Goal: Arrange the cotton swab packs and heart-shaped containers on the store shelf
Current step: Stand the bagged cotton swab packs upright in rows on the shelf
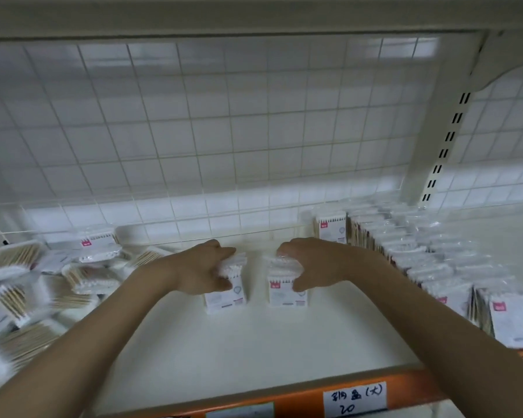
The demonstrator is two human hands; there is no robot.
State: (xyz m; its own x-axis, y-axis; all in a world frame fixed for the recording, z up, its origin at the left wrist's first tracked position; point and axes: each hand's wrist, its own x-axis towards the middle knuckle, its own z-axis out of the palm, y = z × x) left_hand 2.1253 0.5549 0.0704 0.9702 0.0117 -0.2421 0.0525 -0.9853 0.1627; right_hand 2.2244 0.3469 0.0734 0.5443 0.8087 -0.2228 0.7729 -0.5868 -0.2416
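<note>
My left hand [207,268] and right hand [310,263] each clamp an upright swab pack, left pack [225,292] and right pack [287,289], mid-shelf [254,351]; the standing row [435,267] lies at three o'clock, nearer my right

You are working under even, cool, fairly dim overhead light; a brighter band falls across the lower part of the wire grid back panel [194,131]. Shadows are soft: a faint one lies on the shelf [254,342] beneath your forearms. Glare whitens the plastic wrapping on the row of packs at right [429,257]. The loose pile at left [27,285] is smeared by motion blur. Wide-angle distortion bows the grid lines and tilts the upright post [435,140]. The handwritten label [355,398] reads sharply.
</note>
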